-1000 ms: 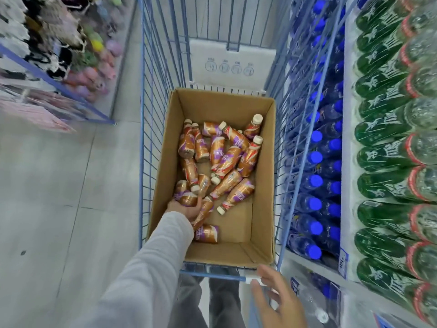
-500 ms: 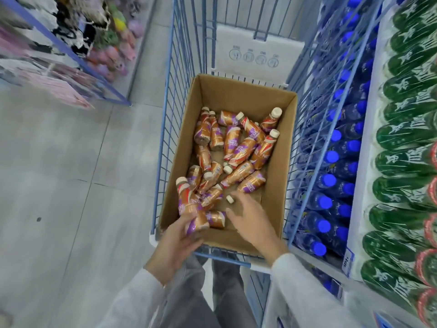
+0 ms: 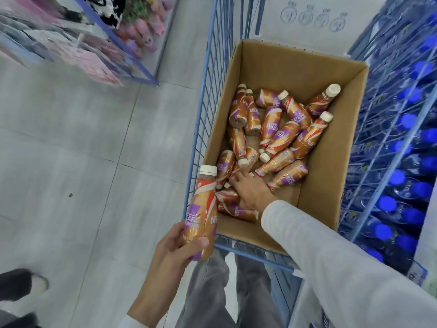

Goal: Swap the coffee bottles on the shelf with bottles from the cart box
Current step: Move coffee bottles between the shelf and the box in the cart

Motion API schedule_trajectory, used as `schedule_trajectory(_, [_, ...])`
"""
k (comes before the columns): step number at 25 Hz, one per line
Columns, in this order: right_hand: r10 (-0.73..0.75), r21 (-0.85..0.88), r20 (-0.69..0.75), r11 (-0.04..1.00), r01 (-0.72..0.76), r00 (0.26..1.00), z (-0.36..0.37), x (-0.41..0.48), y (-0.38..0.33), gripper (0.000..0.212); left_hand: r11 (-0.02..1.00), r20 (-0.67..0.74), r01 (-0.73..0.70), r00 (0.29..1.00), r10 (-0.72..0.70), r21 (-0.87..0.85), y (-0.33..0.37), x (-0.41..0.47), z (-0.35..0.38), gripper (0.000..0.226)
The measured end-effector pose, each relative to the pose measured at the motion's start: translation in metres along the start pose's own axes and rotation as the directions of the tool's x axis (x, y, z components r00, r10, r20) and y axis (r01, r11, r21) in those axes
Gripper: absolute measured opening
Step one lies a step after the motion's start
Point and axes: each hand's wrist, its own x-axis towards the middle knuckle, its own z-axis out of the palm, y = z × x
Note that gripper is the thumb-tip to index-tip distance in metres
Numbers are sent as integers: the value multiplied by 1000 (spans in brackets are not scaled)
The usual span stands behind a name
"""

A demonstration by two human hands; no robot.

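Observation:
A cardboard box [image 3: 331, 176] sits inside a blue wire cart [image 3: 203, 129]. Several brown coffee bottles [image 3: 279, 138] with white caps lie jumbled in it. My left hand [image 3: 175, 247] grips two coffee bottles [image 3: 204, 214] upright, lifted just outside the cart's near left corner. My right hand [image 3: 248, 190] reaches down into the box and rests on bottles near the front left; its fingers lie among them, and whether they grip one is hidden.
A shelf of blue-capped water bottles [image 3: 406, 176] runs along the right, close to the cart. A blue rack with pink goods [image 3: 132, 36] stands at the far left. Grey tiled floor [image 3: 82, 150] lies to the left. A dark shoe [image 3: 21, 284] shows at the lower left.
My left hand has lifted its bottles up and out of the box toward me. My right hand has moved left, deeper among the bottles. The view has shifted left.

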Motion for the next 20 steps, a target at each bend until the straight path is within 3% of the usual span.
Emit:
schedule_trajectory(2, [109,288,-18,953,-99,994,-6,-33,1,83,999,34,-17,999,18,-28,8,-4,3,86])
schedule_trajectory(3, [190,480,-17,863,-159,982,-12,-55,0,83,999,55,-26,998,29,-42,15,-7,5,86])
schedule_trajectory(6, [431,905,6,381,-188,902,-45,-136,-11,75,996,159,-88,983,88,-10,39,-20,18,82])
schedule_trajectory(8, [587,990,20,103,-99,809,-72,-190,-28,60,991,235,-132,964,124,18,56,-30,32,79])
schedule_trajectory(11, [794,987,13,-106,119,608,-110,-272,-54,38,974,406,-217,898,170,72,81,-55,61,70])
schedule_trajectory(15, [931,861,-4,-182,474,364,-139,-378,-84,28,937,662,-322,733,158,132,97,-108,114,64])
schedule_trajectory(20, [993,660,121,-68,748,-16,-119,-504,-122,41,865,883,-478,458,99,151,71,-196,194,35])
